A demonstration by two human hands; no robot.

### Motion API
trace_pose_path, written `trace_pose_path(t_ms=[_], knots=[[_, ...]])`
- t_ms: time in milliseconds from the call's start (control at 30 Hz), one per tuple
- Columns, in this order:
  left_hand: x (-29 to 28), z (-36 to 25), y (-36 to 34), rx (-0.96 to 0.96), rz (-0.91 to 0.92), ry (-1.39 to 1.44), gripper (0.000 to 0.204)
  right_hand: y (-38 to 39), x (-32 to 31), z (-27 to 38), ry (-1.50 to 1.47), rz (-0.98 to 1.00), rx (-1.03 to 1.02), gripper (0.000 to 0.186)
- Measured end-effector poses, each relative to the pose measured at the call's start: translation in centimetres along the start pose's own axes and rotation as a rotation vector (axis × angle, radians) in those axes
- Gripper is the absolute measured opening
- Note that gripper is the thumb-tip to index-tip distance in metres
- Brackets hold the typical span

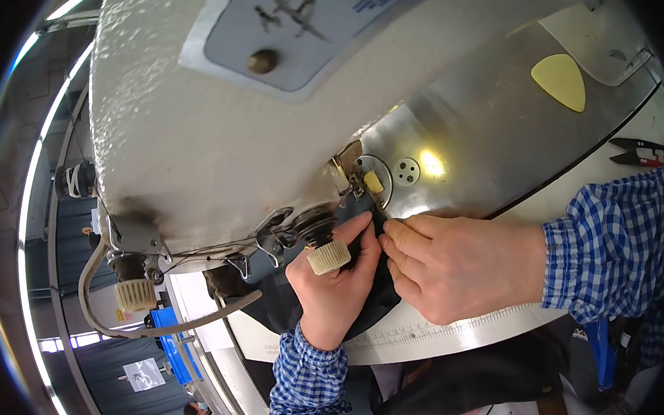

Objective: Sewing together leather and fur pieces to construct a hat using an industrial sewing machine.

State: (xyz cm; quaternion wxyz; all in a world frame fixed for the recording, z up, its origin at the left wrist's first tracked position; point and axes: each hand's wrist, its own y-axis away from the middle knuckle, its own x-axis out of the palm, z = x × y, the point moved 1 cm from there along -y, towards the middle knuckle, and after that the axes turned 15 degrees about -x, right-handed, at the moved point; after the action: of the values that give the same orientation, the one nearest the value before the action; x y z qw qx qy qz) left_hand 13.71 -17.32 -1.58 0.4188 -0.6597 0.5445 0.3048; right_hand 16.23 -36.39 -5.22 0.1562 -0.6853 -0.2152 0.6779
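Note:
A sewing machine's pale head (pixel 229 138) fills the upper view, with its presser foot (pixel 355 183) and a small yellow block (pixel 373 182) above the steel bed (pixel 465 138). Black fabric (pixel 270 312) lies below the needle area. My left hand (pixel 322 292) grips the fabric, its thumb angled up toward the foot and part of it hidden behind a cream tension knob (pixel 327 257). My right hand (pixel 457 268) is beside it, fingertips pressed together on the fabric's edge just below the foot. Both wrists have blue checked sleeves.
A yellow pick-shaped piece (pixel 560 79) lies on the bed at upper right. Red-and-black snips (pixel 640 154) lie at the right edge. A printed ruler strip (pixel 461 336) runs along the near edge. Blue bins (pixel 169 339) and a masked person (pixel 200 413) are at lower left.

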Motion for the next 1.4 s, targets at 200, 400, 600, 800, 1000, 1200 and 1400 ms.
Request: trace_pose_path(t_ms=[200,400,600,800,1000,1200,1400], knots=[[-0.4,-0.6,0.1,0.104,-0.013,-0.200,0.024,-0.1,-0.1,0.0,-0.010,0.013,-0.011,0.038],[-0.2,-2.3,1.2,0.177,0.001,-0.465,0.036,0.3,-0.2,0.2,0.042,-0.004,0.019,0.036],[0.1,-1.9,1.6,0.199,-0.029,-0.437,0.039,0.3,-1.0,-0.2,0.112,0.029,-0.005,0.031],[0.7,-0.1,2.4,0.260,-0.114,-0.385,0.047,0.1,-0.5,-0.6,0.146,-0.056,-0.049,0.031],[0.6,0.3,2.5,0.268,-0.135,-0.312,0.044,-0.5,-1.0,-0.1,0.136,0.033,-0.065,0.032],[0.7,-0.5,2.5,0.213,-0.127,-0.347,0.042,-0.2,-1.0,-0.1,0.086,-0.009,-0.012,0.030],[0.7,-0.4,1.8,0.235,-0.134,-0.358,0.042,-0.4,-1.0,-0.6,0.087,-0.033,0.008,0.028]])
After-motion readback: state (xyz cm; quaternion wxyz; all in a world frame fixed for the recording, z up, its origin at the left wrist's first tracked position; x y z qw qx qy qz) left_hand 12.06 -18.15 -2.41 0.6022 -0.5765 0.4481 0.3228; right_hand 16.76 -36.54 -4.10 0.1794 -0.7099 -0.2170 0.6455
